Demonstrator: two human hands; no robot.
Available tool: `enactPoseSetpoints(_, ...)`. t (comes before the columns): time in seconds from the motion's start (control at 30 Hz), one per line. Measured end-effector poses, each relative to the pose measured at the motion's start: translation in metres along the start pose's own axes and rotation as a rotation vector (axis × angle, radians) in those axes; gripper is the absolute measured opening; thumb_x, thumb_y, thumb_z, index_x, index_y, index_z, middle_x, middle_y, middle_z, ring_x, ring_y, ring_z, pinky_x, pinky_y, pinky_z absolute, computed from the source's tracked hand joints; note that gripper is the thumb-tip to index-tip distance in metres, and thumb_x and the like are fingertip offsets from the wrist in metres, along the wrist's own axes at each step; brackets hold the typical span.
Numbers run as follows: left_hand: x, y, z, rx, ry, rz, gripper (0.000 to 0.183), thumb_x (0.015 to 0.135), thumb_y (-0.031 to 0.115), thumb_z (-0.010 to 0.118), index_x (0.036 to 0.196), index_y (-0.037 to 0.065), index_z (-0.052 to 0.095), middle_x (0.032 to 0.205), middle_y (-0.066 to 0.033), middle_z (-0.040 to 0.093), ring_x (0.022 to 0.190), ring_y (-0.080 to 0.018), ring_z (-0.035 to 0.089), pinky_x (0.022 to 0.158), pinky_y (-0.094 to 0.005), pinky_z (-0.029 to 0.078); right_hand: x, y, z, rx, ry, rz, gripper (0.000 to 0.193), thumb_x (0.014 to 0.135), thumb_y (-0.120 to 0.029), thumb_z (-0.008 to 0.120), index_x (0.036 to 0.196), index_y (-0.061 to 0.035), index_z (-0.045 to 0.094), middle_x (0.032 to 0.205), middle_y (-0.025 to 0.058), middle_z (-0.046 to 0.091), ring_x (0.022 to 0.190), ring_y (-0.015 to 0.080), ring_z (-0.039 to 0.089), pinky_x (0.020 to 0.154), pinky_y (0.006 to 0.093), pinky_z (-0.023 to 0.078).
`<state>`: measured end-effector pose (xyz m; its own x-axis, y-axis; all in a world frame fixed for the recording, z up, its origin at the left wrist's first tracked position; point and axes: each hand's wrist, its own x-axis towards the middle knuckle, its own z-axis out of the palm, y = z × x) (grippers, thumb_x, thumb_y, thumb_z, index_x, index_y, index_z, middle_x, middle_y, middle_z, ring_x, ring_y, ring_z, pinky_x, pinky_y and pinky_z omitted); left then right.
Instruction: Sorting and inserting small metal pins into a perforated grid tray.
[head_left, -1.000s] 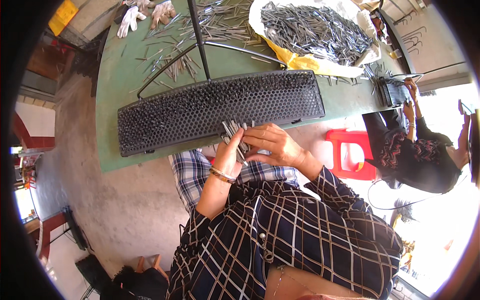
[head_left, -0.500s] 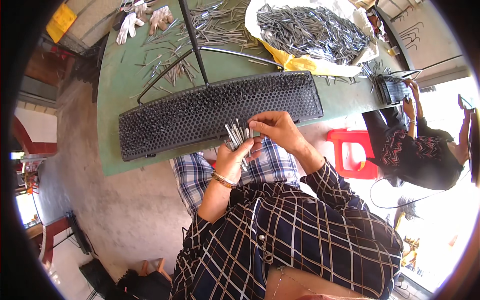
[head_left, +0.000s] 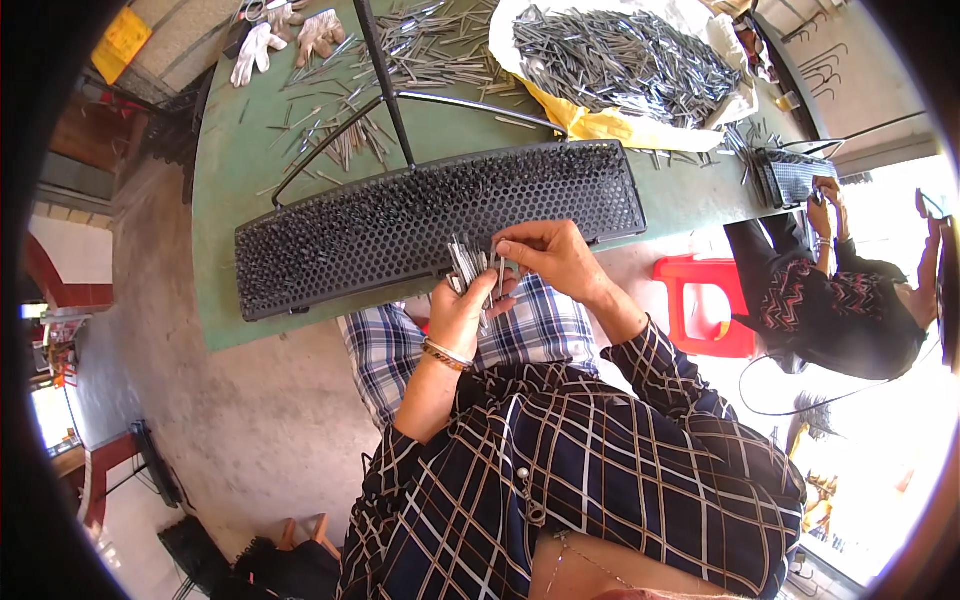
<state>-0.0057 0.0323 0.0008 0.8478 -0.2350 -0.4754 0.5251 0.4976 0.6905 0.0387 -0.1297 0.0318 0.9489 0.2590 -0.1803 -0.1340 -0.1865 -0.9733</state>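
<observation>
A bundle of thin metal rods is gripped in my left hand, above my lap by the near edge of a long black rack. My right hand pinches a single rod just beside that bundle. The black perforated rack lies along the table's front edge, its face full of round holes. Dark rod ends stick out of many holes along its far side and left end; rows toward the near middle and right show bare holes.
On the green table lie loose rods, work gloves and a big white-and-yellow sack heaped with rods. A black metal stand rises behind the rack. At right are a red stool and a co-worker at a similar rack.
My right hand has shifted slightly left, with one rod now drawn apart from the bundle. The left hand's fingers have loosened a little. The co-worker's hands have come closer together.
</observation>
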Motion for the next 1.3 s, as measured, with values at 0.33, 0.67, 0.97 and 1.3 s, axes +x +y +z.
enactPoseSetpoints(0.33,-0.002,0.003,0.003,-0.066,-0.001,-0.080,0.023,0.088,0.015,0.057,0.106,0.000,0.057,0.098,-0.0152,0.064,0.088,-0.0231,0.064,0.072,-0.0349,0.056,0.012,-0.023,-0.015,-0.071,0.162,-0.163,0.018,0.084,-0.012,0.065,0.095,0.0016,0.064,0.077,0.0024,0.064,0.067,0.0053,0.056,0.058,0.0212,0.046)
enactPoseSetpoints(0.67,0.000,-0.001,0.000,-0.091,-0.063,-0.148,0.024,0.088,0.013,0.056,0.107,-0.002,0.057,0.098,-0.0160,0.064,0.087,-0.0229,0.064,0.069,-0.0337,0.056,0.057,-0.017,-0.034,-0.444,0.175,-0.477,0.015,0.083,-0.007,0.063,0.097,-0.0008,0.062,0.088,0.0062,0.061,0.070,0.0125,0.057,0.065,0.0244,0.046)
enactPoseSetpoints(0.97,0.000,-0.004,-0.001,-0.063,-0.042,-0.118,0.020,0.087,0.011,0.057,0.105,0.002,0.059,0.099,-0.0144,0.064,0.085,-0.0215,0.065,0.068,-0.0321,0.056,0.059,-0.006,-0.029,-0.533,0.165,-0.612,0.014,0.081,-0.008,0.063,0.093,-0.0013,0.064,0.089,0.0105,0.061,0.073,0.0251,0.061,0.066,0.0321,0.049)
enactPoseSetpoints(1.3,-0.002,-0.001,0.000,-0.110,-0.044,-0.129,0.021,0.088,0.010,0.058,0.108,0.004,0.055,0.101,-0.0137,0.063,0.088,-0.0205,0.064,0.070,-0.0309,0.056,0.049,-0.004,-0.019,-0.689,0.364,-0.702,0.015,0.077,-0.008,0.065,0.090,-0.0011,0.066,0.088,0.0111,0.061,0.076,0.0284,0.061,0.067,0.0355,0.050)
